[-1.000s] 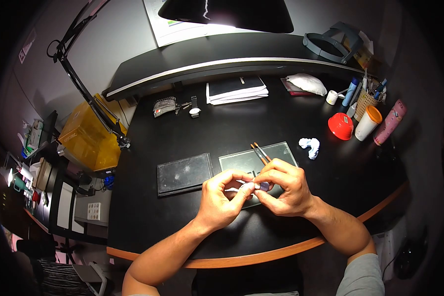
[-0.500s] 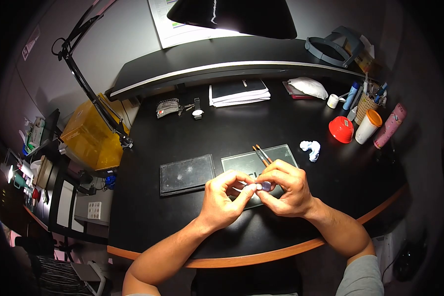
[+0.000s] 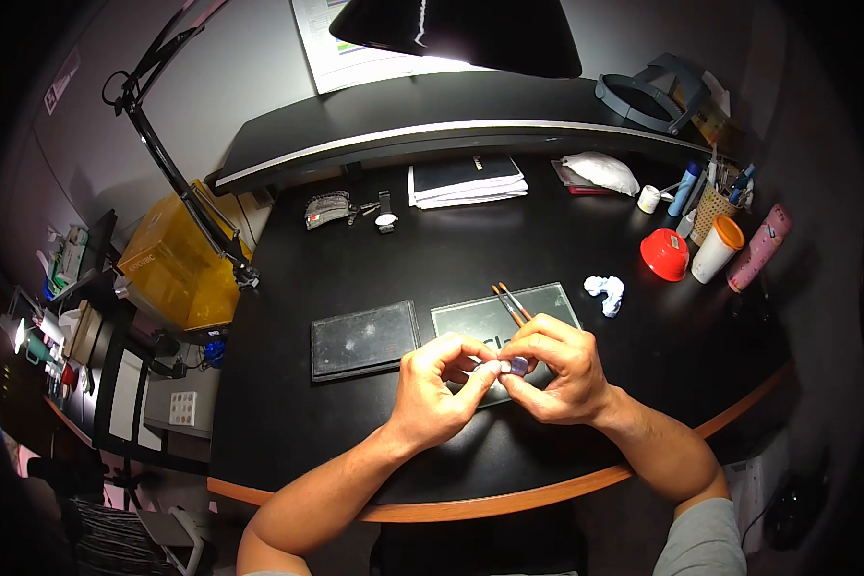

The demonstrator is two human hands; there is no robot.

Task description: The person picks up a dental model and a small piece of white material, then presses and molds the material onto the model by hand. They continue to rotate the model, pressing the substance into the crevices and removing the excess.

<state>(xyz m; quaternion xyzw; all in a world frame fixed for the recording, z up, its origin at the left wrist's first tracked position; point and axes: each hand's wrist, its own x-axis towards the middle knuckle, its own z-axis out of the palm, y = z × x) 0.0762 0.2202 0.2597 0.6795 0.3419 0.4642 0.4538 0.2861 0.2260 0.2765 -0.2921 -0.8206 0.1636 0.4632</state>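
Observation:
My left hand and my right hand meet fingertip to fingertip over the near part of a glass plate. Pinched in my right fingers is a small purplish piece, with a tiny whitish bit at its left end. My left thumb and forefinger are pressed together at that whitish end; what they grip is too small to make out. Two brushes rest on the plate just beyond my right hand. Left of the plate lies a dark flat box.
A crumpled white-blue lump lies right of the plate. Farther right stand a red bowl, an orange-lidded cup and a pink case. Papers and a watch lie at the back, under a black lamp.
The purplish piece has turned slightly between my fingertips. Both hands have stayed in nearly the same place, and the view has shifted a little.

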